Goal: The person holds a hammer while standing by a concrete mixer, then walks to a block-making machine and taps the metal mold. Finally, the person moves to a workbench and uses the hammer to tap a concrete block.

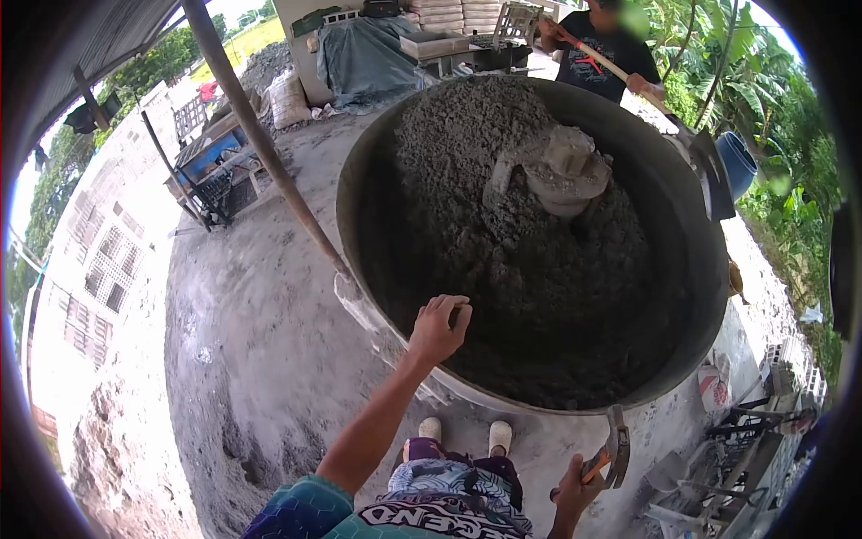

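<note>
Mix (467, 216), grey and crumbly, lies in the big round pan (703, 359), heaped toward the far edge and around the caked hub (567, 171); the near part of the pan looks dark and shaded. The left hand (439, 328) is over the pan's near left edge, fingers loosely bent and released, with nothing seen in it. Whether it touches the rim cannot be told. The right hand (579, 490) is clenched around a tool (597, 465) with an orange part, just outside the near edge. The tool looks like a hammer, its head close to the metal bracket (616, 419) at the rim.

At the far right, a co-worker (603, 58) holds a shovel (620, 70) in both hands, its blade at the pan's right edge, near a blue barrel (736, 166). A pole (260, 135) slants down to the left edge. Two light shoes (500, 435) stand on the dusty floor (269, 359) below the near edge. Beyond the pan are a tarp (368, 63) and stacked bags (462, 13).
</note>
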`<state>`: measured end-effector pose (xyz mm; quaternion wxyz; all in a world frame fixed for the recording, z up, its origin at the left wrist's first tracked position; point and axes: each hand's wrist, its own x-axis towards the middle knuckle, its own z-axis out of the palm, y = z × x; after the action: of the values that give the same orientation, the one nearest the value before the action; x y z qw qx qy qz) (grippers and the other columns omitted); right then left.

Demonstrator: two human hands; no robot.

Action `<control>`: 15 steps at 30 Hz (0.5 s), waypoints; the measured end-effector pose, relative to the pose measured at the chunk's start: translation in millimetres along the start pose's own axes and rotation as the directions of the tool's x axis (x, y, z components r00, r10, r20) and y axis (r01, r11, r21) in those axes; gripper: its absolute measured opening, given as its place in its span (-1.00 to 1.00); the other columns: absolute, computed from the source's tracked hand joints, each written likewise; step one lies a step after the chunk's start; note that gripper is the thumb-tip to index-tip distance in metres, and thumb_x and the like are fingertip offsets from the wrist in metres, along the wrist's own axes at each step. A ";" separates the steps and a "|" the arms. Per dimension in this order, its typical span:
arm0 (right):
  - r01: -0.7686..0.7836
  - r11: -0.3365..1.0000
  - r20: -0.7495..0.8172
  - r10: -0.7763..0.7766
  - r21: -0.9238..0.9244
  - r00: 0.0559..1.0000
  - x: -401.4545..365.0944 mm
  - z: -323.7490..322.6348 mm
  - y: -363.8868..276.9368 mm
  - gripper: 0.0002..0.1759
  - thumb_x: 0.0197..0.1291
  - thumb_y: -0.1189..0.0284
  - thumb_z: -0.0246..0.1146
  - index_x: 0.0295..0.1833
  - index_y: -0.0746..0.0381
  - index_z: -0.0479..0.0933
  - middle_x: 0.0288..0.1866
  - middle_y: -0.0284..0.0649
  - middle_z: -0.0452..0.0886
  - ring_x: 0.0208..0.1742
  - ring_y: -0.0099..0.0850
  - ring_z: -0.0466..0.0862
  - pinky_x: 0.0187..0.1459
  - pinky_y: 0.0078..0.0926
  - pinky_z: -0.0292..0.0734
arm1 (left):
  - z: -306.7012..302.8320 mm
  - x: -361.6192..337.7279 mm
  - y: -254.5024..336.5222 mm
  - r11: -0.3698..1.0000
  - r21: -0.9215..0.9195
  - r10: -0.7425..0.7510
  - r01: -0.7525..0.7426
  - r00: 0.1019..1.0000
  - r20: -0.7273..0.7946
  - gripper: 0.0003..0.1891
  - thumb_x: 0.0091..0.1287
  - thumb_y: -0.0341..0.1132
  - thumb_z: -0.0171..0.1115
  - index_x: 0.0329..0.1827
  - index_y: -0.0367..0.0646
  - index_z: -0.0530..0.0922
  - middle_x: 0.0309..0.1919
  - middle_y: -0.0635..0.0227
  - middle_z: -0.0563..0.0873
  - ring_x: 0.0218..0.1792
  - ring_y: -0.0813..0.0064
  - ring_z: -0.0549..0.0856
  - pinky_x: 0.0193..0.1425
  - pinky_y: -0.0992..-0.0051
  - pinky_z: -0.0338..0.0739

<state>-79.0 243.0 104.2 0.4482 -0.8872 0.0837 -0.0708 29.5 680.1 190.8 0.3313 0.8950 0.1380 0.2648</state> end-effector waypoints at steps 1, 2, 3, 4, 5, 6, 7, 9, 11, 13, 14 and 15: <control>-0.004 1.000 -0.025 0.004 -0.021 1.000 -9.3 0.6 -26.1 -0.65 0.39 0.28 0.32 -0.21 0.40 0.53 -0.50 -0.36 0.51 -0.51 -0.61 0.45 -0.49 -0.55 0.32 | -8.9 -0.6 3.0 0.997 -0.052 0.046 -0.049 0.998 -0.040 -0.84 0.35 -0.35 0.26 -0.09 -0.20 0.66 -0.18 0.21 0.75 -0.08 0.19 0.70 0.04 0.26 0.52; -0.010 0.999 -0.050 0.008 -0.042 0.999 -18.1 1.7 -52.5 -0.64 0.39 0.27 0.32 -0.29 0.39 0.53 -0.55 -0.37 0.49 -0.54 -0.60 0.44 -0.52 -0.53 0.30 | -12.8 0.3 9.4 0.988 -0.113 0.097 -0.105 0.993 -0.070 -0.87 0.34 -0.36 0.26 -0.16 -0.20 0.68 -0.24 0.22 0.76 -0.14 0.20 0.71 0.00 0.27 0.52; 0.068 0.997 -0.104 -0.064 0.039 0.992 -14.9 3.9 -113.0 -0.60 0.39 0.28 0.32 -0.40 0.36 0.47 -0.62 -0.38 0.44 -0.58 -0.60 0.40 -0.55 -0.51 0.27 | -12.9 0.3 13.2 0.983 -0.115 0.132 -0.142 0.987 -0.088 -0.90 0.33 -0.38 0.26 -0.23 -0.21 0.68 -0.31 0.24 0.76 -0.21 0.21 0.71 -0.05 0.29 0.52; 0.064 0.997 -0.091 -0.061 0.035 0.994 -12.6 -1.6 -129.2 -0.59 0.38 0.28 0.33 -0.45 0.34 0.45 -0.65 -0.36 0.43 -0.60 -0.60 0.38 -0.56 -0.49 0.26 | -10.2 -3.7 15.6 0.973 -0.140 0.171 -0.181 0.982 -0.081 -0.90 0.31 -0.40 0.26 -0.31 -0.21 0.69 -0.37 0.26 0.75 -0.27 0.23 0.72 -0.10 0.31 0.53; 0.060 0.998 -0.078 -0.058 0.030 0.995 -9.2 -6.6 -145.0 -0.57 0.37 0.29 0.34 -0.49 0.32 0.44 -0.68 -0.34 0.41 -0.61 -0.60 0.36 -0.57 -0.47 0.25 | -5.1 -9.8 15.2 0.964 -0.171 0.196 -0.202 0.979 -0.054 -0.91 0.29 -0.43 0.25 -0.36 -0.21 0.68 -0.42 0.26 0.74 -0.35 0.23 0.70 -0.19 0.32 0.52; -0.007 1.000 0.011 0.007 -0.025 1.000 -8.7 -9.2 -130.3 -0.60 0.36 0.30 0.35 -0.47 0.31 0.46 -0.66 -0.30 0.43 -0.60 -0.60 0.36 -0.56 -0.45 0.26 | 2.7 -8.6 13.0 0.950 -0.210 0.228 -0.231 0.973 -0.040 -0.90 0.27 -0.46 0.24 -0.40 -0.21 0.68 -0.46 0.25 0.73 -0.42 0.23 0.69 -0.27 0.33 0.51; 0.003 1.000 0.013 -0.003 -0.002 1.000 -8.7 -8.2 -108.9 -0.61 0.31 0.30 0.38 -0.47 0.29 0.46 -0.67 -0.30 0.39 -0.60 -0.60 0.34 -0.56 -0.45 0.25 | 9.7 -10.8 14.9 0.922 -0.300 0.248 -0.245 0.968 -0.029 -0.88 0.25 -0.46 0.23 -0.45 -0.20 0.67 -0.51 0.26 0.71 -0.49 0.24 0.66 -0.35 0.34 0.49; 0.008 1.000 0.007 -0.008 -0.001 1.000 -6.1 -19.2 -93.6 -0.61 0.27 0.29 0.41 -0.48 0.28 0.46 -0.67 -0.30 0.36 -0.60 -0.60 0.32 -0.55 -0.45 0.25 | 12.1 -16.9 14.7 0.883 -0.335 0.345 -0.327 0.938 -0.007 -0.84 0.23 -0.46 0.20 -0.52 -0.22 0.64 -0.58 0.25 0.68 -0.57 0.26 0.63 -0.45 0.36 0.46; 0.071 0.997 0.098 -0.068 -0.033 0.993 4.0 -30.6 -99.4 -0.73 0.11 0.45 0.39 -0.51 0.28 0.44 -0.70 -0.18 0.37 -0.69 -0.48 0.37 -0.57 -0.46 0.29 | 15.0 -20.4 17.1 0.865 -0.301 0.426 -0.402 0.905 0.015 -0.81 0.23 -0.45 0.18 -0.55 -0.25 0.63 -0.62 0.25 0.67 -0.59 0.27 0.63 -0.48 0.39 0.46; 0.113 0.991 0.089 -0.107 -0.065 0.990 6.6 -38.4 -108.1 -0.73 0.07 0.46 0.41 -0.52 0.27 0.45 -0.70 -0.17 0.38 -0.70 -0.41 0.39 -0.58 -0.45 0.29 | 9.4 -20.2 17.4 0.887 -0.284 0.381 -0.365 0.925 0.001 -0.80 0.20 -0.41 0.20 -0.60 -0.23 0.61 -0.65 0.25 0.64 -0.61 0.28 0.61 -0.48 0.38 0.44; 0.164 0.983 0.066 -0.159 -0.077 0.985 8.3 -40.1 -106.7 -0.74 0.03 0.48 0.42 -0.53 0.26 0.45 -0.70 -0.16 0.39 -0.71 -0.34 0.41 -0.58 -0.44 0.29 | 11.0 -21.0 16.1 0.887 -0.286 0.379 -0.362 0.925 0.003 -0.80 0.20 -0.41 0.20 -0.60 -0.23 0.61 -0.65 0.25 0.64 -0.61 0.28 0.61 -0.48 0.38 0.44; 0.156 0.984 0.066 -0.151 -0.081 0.986 8.2 -42.2 -107.8 -0.74 0.03 0.48 0.42 -0.53 0.26 0.45 -0.70 -0.16 0.39 -0.71 -0.34 0.41 -0.58 -0.44 0.29 | 11.4 -21.8 14.4 0.875 -0.296 0.403 -0.384 0.915 0.002 -0.83 0.17 -0.42 0.22 -0.59 -0.20 0.60 -0.65 0.29 0.63 -0.62 0.28 0.59 -0.48 0.38 0.42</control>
<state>-70.3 271.1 216.5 0.4049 -0.9112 0.0048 -0.0751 19.1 654.3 184.7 0.4020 0.8541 -0.0978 0.3152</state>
